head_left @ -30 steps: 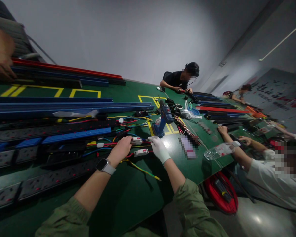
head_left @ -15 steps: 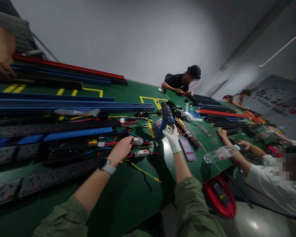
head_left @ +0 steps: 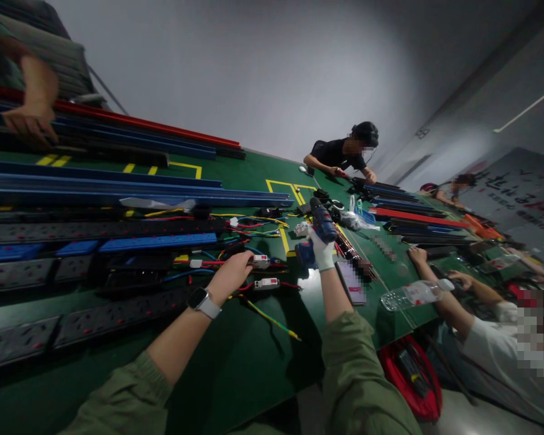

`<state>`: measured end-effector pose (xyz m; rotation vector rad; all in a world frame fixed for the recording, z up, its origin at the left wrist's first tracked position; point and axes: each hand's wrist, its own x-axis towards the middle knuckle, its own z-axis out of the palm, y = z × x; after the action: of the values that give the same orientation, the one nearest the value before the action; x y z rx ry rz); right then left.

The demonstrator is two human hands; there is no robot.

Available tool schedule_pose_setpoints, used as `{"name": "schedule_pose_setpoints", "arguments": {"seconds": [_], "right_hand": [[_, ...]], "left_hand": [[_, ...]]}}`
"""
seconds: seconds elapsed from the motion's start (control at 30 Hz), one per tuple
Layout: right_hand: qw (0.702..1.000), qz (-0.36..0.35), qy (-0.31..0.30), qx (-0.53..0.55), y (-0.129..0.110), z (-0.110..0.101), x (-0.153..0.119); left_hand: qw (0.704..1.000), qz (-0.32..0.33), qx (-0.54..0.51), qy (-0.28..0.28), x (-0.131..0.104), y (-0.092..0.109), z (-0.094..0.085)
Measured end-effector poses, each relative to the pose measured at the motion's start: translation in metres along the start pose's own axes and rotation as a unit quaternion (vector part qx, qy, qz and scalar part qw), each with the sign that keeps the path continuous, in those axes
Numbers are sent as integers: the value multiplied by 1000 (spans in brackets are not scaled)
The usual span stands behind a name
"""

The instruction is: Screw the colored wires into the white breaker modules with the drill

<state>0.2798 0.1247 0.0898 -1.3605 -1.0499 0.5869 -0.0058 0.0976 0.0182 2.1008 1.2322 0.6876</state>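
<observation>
Gloved R hand has been moved onto blue drill, curled round grip; white module is held by part-closed L hand, mid-tabletop, btwn edges.

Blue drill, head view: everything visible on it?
The blue drill has a dark, plastic-looking body, a black nose and a bulky blue foot. Its nose points away from the wearer. The white-gloved right hand grips and partly hides the handle. It is over the green table, left of the phone; whether the foot touches down can't be told.
</observation>
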Motion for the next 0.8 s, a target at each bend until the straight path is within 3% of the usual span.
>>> {"name": "schedule_pose_setpoints", "arguments": {"seconds": [0.1, 0.23, 0.37, 0.5, 0.67, 0.8], "right_hand": [[999, 16, 3, -31, -24, -30, -43], [994, 86, -73, -12, -63, -69, -114], [981, 137, -139, 5, -87, -88, -165], [969, 164, -185, -16, -82, -92, -185], [948, 213, -234, -18, -57, -87, -187], [951, 198, -235, -36, -46, -81, -186]], "left_hand": [[1000, -7, 6, 0, -1, 2, -2], [999, -20, 28, -10, -3, 3, -2], [999, -19, 31, -15, -4, 1, -1], [1000, -22, 18, -13, -4, 0, -1], [1000, 4, -11, -9, -2, 0, -1], [1000, -4, -5, -4, -1, -1, -1]]}}
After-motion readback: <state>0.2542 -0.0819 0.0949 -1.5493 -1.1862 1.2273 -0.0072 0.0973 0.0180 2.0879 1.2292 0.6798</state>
